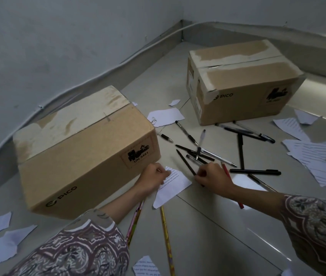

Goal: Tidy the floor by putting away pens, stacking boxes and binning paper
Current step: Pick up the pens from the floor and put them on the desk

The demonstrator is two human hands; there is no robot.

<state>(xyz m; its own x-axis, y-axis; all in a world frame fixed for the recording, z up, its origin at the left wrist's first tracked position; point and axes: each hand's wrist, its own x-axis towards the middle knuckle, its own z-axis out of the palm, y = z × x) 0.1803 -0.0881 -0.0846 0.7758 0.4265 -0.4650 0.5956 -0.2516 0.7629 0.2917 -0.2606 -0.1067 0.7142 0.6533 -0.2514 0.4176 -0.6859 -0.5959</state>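
Boxes came first, because they were the biggest things on the floor. Our near box (pixel 86 148) sat at about nine o'clock from our hands, and the far box (pixel 241 80) sat at about one o'clock, well apart from it. They were not stacked yet.

Next in size were the torn bits of paper. One printed scrap (pixel 173 185) lay right between our two hands. More scraps (pixel 315 154) lay out at three o'clock, and others (pixel 3 242) at eight o'clock. We saw no bin.

Then came the pens, the thin small things. A heap of pens (pixel 204 154) lay crossed over each other at twelve o'clock from our right hand (pixel 213 180), very close to it. Two yellow pencils (pixel 165 232) lay near our arms at six o'clock.

Our right hand was closed round one black pen (pixel 187 163). That pen's long line ran from our fingers up toward eleven o'clock, so its far end pointed at the near box. A red pencil (pixel 225 169) also ran under this hand, but we could not tell if we held it too.

Our left hand (pixel 154 178) had its fingers curled on the edge of the printed scrap. It looked like a pinch, though we could not be sure.

We thought the right hand was the nearer one for the pens, and it only needed to reach a little toward twelve o'clock for more.
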